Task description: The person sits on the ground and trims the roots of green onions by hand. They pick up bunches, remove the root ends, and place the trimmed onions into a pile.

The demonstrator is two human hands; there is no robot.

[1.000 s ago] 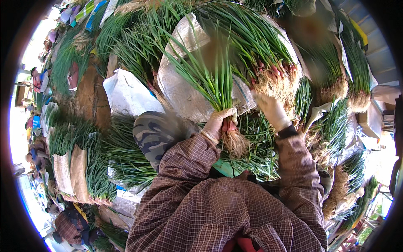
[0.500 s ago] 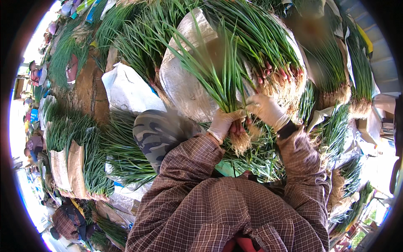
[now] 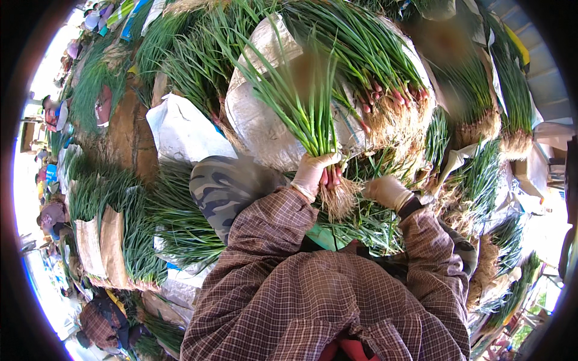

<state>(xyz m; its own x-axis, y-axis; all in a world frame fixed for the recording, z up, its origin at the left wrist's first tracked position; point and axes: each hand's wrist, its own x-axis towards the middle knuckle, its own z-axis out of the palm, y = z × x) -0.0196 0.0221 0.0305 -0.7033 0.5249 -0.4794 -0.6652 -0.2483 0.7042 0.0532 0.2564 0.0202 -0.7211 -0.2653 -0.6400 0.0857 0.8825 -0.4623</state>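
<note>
A bunch of spring onions [image 3: 319, 126] stands upright in my gloved left hand [image 3: 310, 173], which is closed around the stems just above the bulbs. Its long green leaves fan up and to the left, while the reddish bulbs and pale stringy roots hang below my fist. To the right of those roots is my gloved right hand [image 3: 388, 191], slightly blurred, its fingers curled together. Whatever is in those fingers, if anything, I cannot make out. Beyond my hands, a big pile of spring onions [image 3: 367, 66] lies on a white sack [image 3: 271, 129], roots toward me.
Loose green leaves [image 3: 373, 231] cover the ground beneath my hands. My knee in camouflage trousers [image 3: 223, 189] is at the left, near a white sheet [image 3: 186, 129]. More onion bundles [image 3: 102, 192] lie at the left and others [image 3: 466, 90] at the far right. People [image 3: 102, 322] sit along the left.
My right hand has come away from the bunch, moving down and to the right. My left hand, still gripping the spring onions, has shifted slightly left and up.
</note>
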